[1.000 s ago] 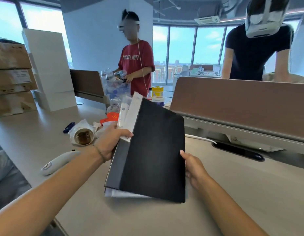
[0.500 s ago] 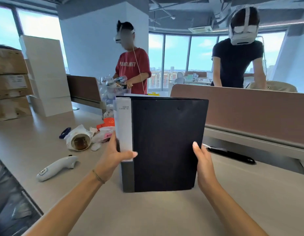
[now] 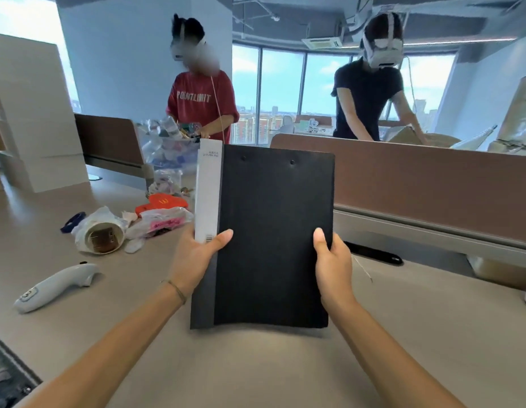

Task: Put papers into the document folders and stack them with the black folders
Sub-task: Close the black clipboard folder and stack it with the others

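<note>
A black document folder [image 3: 273, 231] stands upright on its bottom edge on the grey desk [image 3: 256, 363], its cover facing me. A white label strip [image 3: 208, 192] runs down its left spine side. My left hand [image 3: 194, 257] grips the folder's left edge, thumb over the front. My right hand [image 3: 332, 260] grips the right edge, thumb on the cover. Any papers inside are hidden by the cover.
Left on the desk lie a white handheld controller [image 3: 54, 287], a tipped paper cup in plastic [image 3: 101, 237], plastic bags and a red wrapper [image 3: 161, 201]. A brown desk divider [image 3: 432, 189] runs behind the folder. Two people stand beyond it. White boxes [image 3: 35, 113] stand at far left.
The folder went from tilted flat, with white pages showing beneath it, to standing upright on the desk, squared between both hands. My view has lifted and both thumbs now sit on the cover.
</note>
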Motion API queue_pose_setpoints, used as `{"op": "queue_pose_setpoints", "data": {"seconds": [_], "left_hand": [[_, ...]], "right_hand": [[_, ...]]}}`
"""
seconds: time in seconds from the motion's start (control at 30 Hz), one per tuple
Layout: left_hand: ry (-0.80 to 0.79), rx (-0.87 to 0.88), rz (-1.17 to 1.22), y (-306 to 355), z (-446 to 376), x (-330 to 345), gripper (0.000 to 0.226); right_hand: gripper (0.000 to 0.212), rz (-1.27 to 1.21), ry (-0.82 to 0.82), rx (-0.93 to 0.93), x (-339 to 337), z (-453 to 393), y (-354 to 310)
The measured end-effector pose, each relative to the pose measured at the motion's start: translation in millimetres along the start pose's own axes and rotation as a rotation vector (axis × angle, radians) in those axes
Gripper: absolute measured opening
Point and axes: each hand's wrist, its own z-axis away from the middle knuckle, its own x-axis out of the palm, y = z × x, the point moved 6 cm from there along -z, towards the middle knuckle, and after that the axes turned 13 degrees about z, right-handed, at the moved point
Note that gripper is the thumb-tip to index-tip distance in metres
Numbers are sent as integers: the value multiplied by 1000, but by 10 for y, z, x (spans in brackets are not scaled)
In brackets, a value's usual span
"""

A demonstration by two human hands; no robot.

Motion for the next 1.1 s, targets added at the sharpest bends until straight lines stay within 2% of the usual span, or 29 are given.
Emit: {"op": "queue_pose_setpoints", "data": {"seconds": [0.07,0.17,0.3,0.4,0.57,0.67,0.8,0.87,0.97,1.1], "left_hand": [[-25,-63,35,-56,-18,140,59],[-69,-205,118,-205,28,460,83],[-158,-399,237,-373,248,1138,59],[-271,-495,240,-468,503,1717,46],[-532,-652,244,-639,1008,2704,43],[-625,-692,153,-794,1227,3190,52],[-720,-726,19,-939,1429,3690,66],[-733,-716,-48,-970,1475,3855,60],[-743,-696,-133,-1004,1511,4008,50],[-735,-693,-225,-1131,1499,4050,59]], "right_hand": [[25,30,5,25,-192,-32,-41],[23,111,34,75,-595,-26,-88],[27,223,131,184,-1319,42,3],[29,225,190,309,-1913,210,172],[24,194,289,483,-2869,492,514],[42,176,347,589,-3387,616,699],[53,256,365,769,-3926,736,965],[59,302,380,840,-4084,766,1082],[61,337,374,878,-4216,732,1233],[59,409,348,867,-4262,647,1385]]}}
